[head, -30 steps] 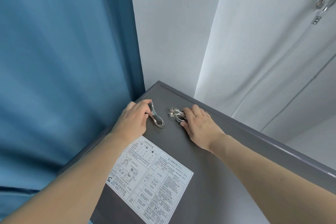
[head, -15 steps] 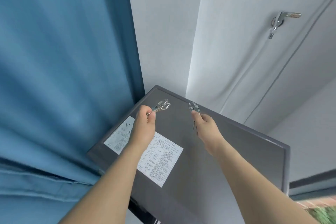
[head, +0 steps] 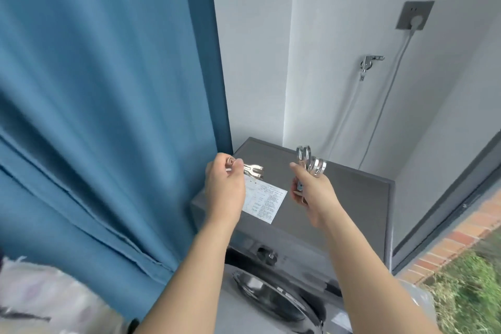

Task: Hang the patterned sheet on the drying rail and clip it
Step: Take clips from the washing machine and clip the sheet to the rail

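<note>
Two hands are raised above the grey washing machine (head: pixel 333 206): left hand (head: pixel 223 192) fingers pinching one metal clip (head: pixel 253 170), right hand (head: pixel 311 190) fingers grasping several clips (head: pixel 311 161).

A blue curtain (head: pixel 103 89) hangs down the left side, falling in long folds. Beside it stands a grey washing machine (head: pixel 311 225), front-loading, its round door (head: pixel 273 298) facing the viewer and a dial (head: pixel 267 253) above that door. A white instruction sticker (head: pixel 267 202) lies on the machine's top. Behind it, on the white wall (head: pixel 252 49), sits a grey socket (head: pixel 414 15) with a white plug in it (its cable (head: pixel 385 100) runs down behind the machine). A metal tap (head: pixel 370 62) is fixed below the socket. At the lower right lie orange bricks (head: pixel 444 244) and green grass (head: pixel 466 295).
</note>
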The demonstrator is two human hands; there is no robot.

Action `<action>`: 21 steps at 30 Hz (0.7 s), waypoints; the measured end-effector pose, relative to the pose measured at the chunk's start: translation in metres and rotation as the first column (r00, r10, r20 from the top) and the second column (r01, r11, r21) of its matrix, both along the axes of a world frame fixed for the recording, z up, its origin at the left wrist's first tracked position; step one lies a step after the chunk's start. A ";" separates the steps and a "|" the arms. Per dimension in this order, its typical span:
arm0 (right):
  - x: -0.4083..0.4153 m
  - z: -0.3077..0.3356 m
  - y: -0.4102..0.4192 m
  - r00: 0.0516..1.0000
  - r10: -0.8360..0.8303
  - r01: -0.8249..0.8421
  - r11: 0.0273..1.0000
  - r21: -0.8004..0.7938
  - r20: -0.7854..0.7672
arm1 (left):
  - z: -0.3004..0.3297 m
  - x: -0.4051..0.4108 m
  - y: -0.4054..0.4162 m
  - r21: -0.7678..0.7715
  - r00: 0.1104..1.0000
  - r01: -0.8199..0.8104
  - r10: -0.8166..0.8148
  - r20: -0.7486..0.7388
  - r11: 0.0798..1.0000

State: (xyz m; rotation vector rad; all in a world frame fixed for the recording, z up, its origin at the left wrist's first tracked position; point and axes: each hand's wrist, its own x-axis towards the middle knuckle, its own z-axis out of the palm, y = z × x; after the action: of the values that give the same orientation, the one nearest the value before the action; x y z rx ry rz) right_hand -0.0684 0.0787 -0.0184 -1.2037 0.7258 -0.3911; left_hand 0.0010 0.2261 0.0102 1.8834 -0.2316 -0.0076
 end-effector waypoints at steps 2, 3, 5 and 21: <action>-0.022 0.008 0.025 0.999 0.007 -0.006 1.000 -0.029 0.040 | 0.014 -0.021 0.026 -0.012 1.000 -0.009 0.010 0.022 1.000; -0.033 0.011 0.037 0.999 0.010 -0.008 0.999 -0.045 0.051 | 0.019 -0.031 0.039 -0.011 0.999 -0.020 0.020 0.033 1.000; -0.049 0.018 0.059 0.997 0.012 -0.007 0.998 -0.058 0.076 | 0.027 -0.049 0.063 -0.018 0.999 -0.025 0.026 0.041 1.000; -0.137 0.096 0.193 0.903 0.145 -0.091 0.984 -0.152 0.404 | 0.120 -0.136 0.169 -0.235 0.974 0.216 -0.225 -0.014 0.948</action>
State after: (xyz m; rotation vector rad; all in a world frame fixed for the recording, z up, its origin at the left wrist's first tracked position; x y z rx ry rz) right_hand -0.2056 0.2718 0.0779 -1.2268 0.2607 -0.5775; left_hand -0.1350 0.3947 0.1301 1.6143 -0.3979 -0.1646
